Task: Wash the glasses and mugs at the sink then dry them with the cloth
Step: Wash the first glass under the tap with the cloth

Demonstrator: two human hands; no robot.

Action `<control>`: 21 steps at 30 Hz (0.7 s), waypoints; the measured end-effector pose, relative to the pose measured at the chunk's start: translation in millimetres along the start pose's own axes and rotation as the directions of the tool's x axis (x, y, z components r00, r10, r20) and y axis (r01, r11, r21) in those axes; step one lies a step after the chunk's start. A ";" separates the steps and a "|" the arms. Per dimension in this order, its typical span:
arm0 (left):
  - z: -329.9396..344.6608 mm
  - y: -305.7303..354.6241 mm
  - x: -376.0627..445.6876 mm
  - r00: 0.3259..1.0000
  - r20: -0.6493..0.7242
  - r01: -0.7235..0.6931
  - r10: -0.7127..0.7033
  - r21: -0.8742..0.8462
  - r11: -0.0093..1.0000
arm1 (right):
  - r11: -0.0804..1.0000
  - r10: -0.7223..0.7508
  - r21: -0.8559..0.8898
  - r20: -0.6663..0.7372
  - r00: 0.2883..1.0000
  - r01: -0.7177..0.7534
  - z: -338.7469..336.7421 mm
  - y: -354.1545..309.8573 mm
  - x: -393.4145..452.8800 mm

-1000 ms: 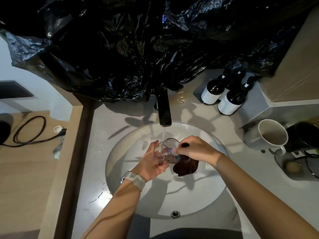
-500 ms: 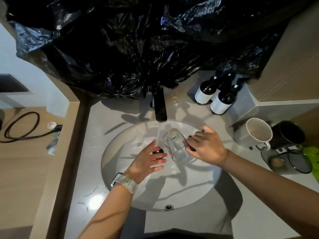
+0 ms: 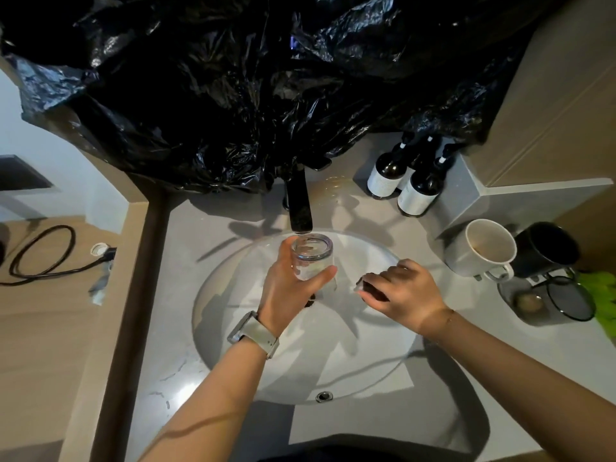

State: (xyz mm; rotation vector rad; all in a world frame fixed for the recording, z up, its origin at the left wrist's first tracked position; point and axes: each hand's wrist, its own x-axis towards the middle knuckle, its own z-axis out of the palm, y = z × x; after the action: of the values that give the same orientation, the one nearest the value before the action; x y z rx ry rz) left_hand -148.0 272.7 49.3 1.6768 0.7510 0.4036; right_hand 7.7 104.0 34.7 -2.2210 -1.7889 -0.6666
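A clear drinking glass [image 3: 311,258] stands upright, mouth up, just under the black tap spout [image 3: 300,208] over the white round sink [image 3: 363,368]. My left hand [image 3: 293,288] grips the glass around its body, thumb on the right side. My right hand [image 3: 403,291] hovers over the right part of the basin, fingers curled around a small dark scrubbing pad [image 3: 366,283]. A white mug [image 3: 483,248] and a black mug [image 3: 546,248] sit on the counter to the right.
Two dark pump bottles [image 3: 403,181] stand behind the sink at right. Black plastic sheeting [image 3: 250,88] hangs over the wall above the tap. A dark dish with a wire strainer [image 3: 553,301] and something green [image 3: 600,295] lie at the right edge. A cable [image 3: 43,258] lies on the left floor.
The glass passed from my right hand to my left and now stands upright under the spout. My right hand drew back to the right with the dark pad.
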 end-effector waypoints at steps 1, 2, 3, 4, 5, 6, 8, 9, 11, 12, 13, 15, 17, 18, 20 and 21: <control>-0.2 -2.7 0.1 1.000 0.004 -0.009 0.009 0.017 1.000 | 1.000 0.012 -0.001 0.006 1.000 -0.012 1.6 0.8 -2.1; 0.1 -3.5 -0.5 1.000 0.007 -0.001 0.001 0.020 1.000 | 1.000 0.023 0.005 0.009 1.000 -0.023 2.1 1.5 -2.8; 0.7 -2.3 -1.8 1.000 0.013 0.021 -0.021 -0.012 1.000 | 0.999 0.033 0.013 0.016 0.999 -0.033 2.2 1.8 -2.7; 2.0 -1.1 -2.7 0.997 0.024 0.069 -0.067 -0.082 0.994 | 0.999 0.041 0.024 0.034 0.999 -0.042 1.1 1.7 -1.8; 3.5 2.6 -3.7 0.993 0.046 0.117 -0.111 -0.164 0.980 | 0.998 0.043 0.038 0.060 0.997 -0.045 -0.3 1.2 -1.1; 4.4 7.4 -6.1 0.984 0.087 0.170 -0.153 -0.232 0.958 | 0.997 0.048 0.053 0.103 0.994 -0.053 -2.2 -0.2 -0.1; 9.2 10.8 -7.0 0.942 0.194 0.329 -0.275 -0.353 0.876 | 0.992 0.079 0.084 0.188 0.979 -0.097 -7.0 -7.5 3.6; 12.3 8.7 -6.0 0.905 0.261 0.419 -0.336 -0.402 0.814 | 0.986 0.110 0.099 0.211 0.971 -0.133 -9.1 -11.3 6.3; 18.6 4.9 -3.0 0.824 0.428 0.556 -0.371 -0.485 0.675 | 0.972 0.178 0.107 0.249 0.952 -0.210 -11.7 -16.1 14.1; 20.9 1.7 -1.5 0.790 0.502 0.600 -0.351 -0.517 0.611 | 0.967 0.195 0.108 0.260 0.946 -0.230 -11.0 -16.5 17.8; 22.5 -0.4 0.4 0.764 0.540 0.634 -0.353 -0.526 0.567 | 0.964 0.196 0.119 0.277 0.941 -0.236 -10.2 -15.7 22.1; 22.3 -6.5 4.0 0.695 0.575 0.711 -0.431 -0.462 0.530 | 0.963 0.202 0.108 0.313 0.928 -0.246 -10.9 -11.5 33.7; 16.8 -15.7 8.6 0.648 0.513 0.753 -0.563 -0.319 0.575 | 0.935 0.262 0.093 0.470 0.843 -0.342 -12.6 -3.1 51.8; 12.7 -22.3 10.0 0.651 0.457 0.746 -0.606 -0.242 0.620 | 0.909 0.293 0.088 0.561 0.774 -0.408 -11.3 3.2 62.0; 3.6 -31.5 10.7 0.707 0.318 0.697 -0.631 -0.164 0.698 | 0.842 0.324 0.098 0.694 0.643 -0.530 -8.4 16.5 82.3; 0.4 -37.7 9.9 0.755 0.226 0.649 -0.615 -0.129 0.750 | 0.793 0.338 0.132 0.718 0.608 -0.596 -6.7 23.6 92.1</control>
State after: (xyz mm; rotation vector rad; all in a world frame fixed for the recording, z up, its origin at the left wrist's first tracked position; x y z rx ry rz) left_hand -150.3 282.7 11.7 1.1483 1.0599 -0.1495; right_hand 43.8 175.4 86.6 -2.6516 -1.2344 0.6202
